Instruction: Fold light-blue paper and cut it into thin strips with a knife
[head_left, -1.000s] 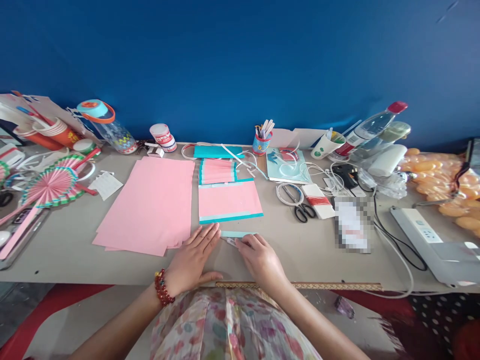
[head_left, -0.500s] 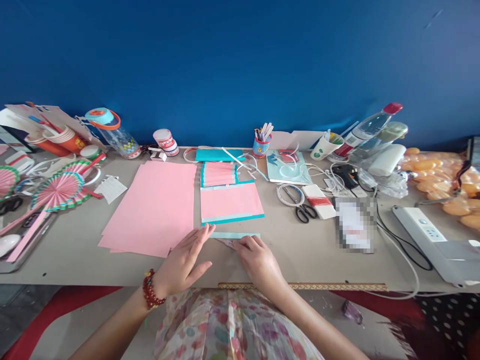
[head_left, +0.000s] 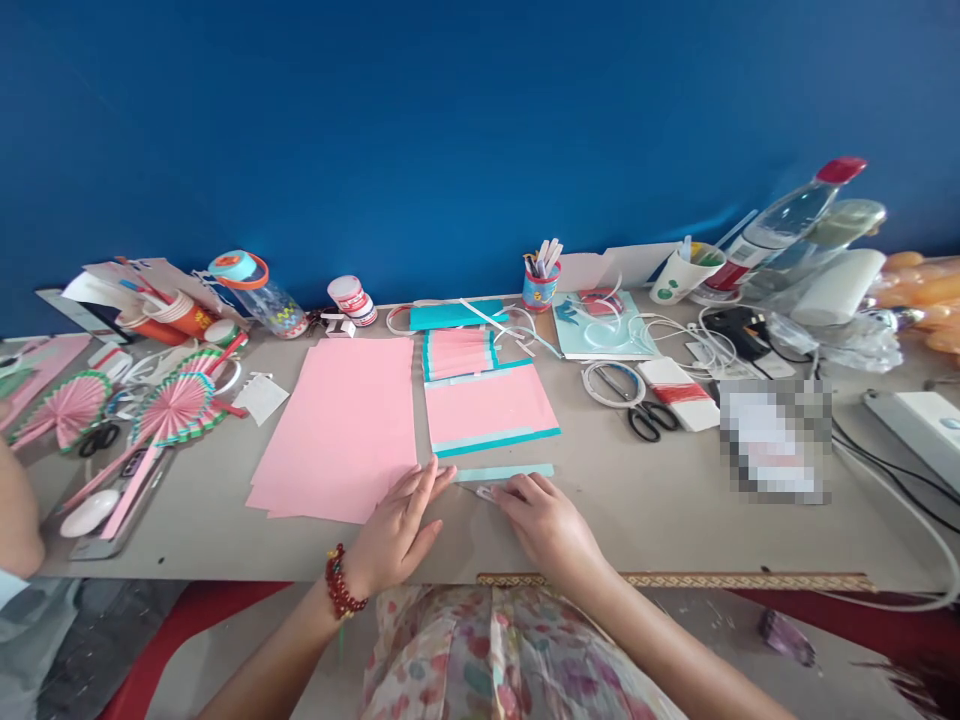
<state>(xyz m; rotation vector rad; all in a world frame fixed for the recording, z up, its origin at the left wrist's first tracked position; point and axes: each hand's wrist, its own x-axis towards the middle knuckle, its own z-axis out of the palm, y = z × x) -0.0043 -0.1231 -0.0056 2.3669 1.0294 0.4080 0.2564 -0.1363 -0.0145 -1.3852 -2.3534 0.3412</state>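
My left hand (head_left: 396, 522) lies with fingers stretched out, its fingertips at the left end of a narrow light-teal strip (head_left: 517, 471) on the table. A red bead bracelet circles that wrist. My right hand (head_left: 551, 525) is closed just below the strip, fingers curled round a small whitish, partly clear item (head_left: 486, 492); most of it is hidden, so its kind is unclear. Beyond the strip is a pink sheet (head_left: 491, 405) with teal edges. A smaller pleated pink piece (head_left: 459, 352) with teal borders lies behind it. Left of these, large pink sheets (head_left: 345, 420) are stacked.
Scissors (head_left: 651, 420), a tape-like white ring (head_left: 611, 385) and a white card wound with red thread (head_left: 681, 393) lie to the right. Folded paper fans (head_left: 174, 408) are at left. A water bottle (head_left: 259, 295) stands behind. Another person's arm (head_left: 16, 510) shows at the left edge.
The view has swung left, so everything sits further right in the picture. Another person's arm has come into view at the left. My hands keep nearly the same pose by the strip.
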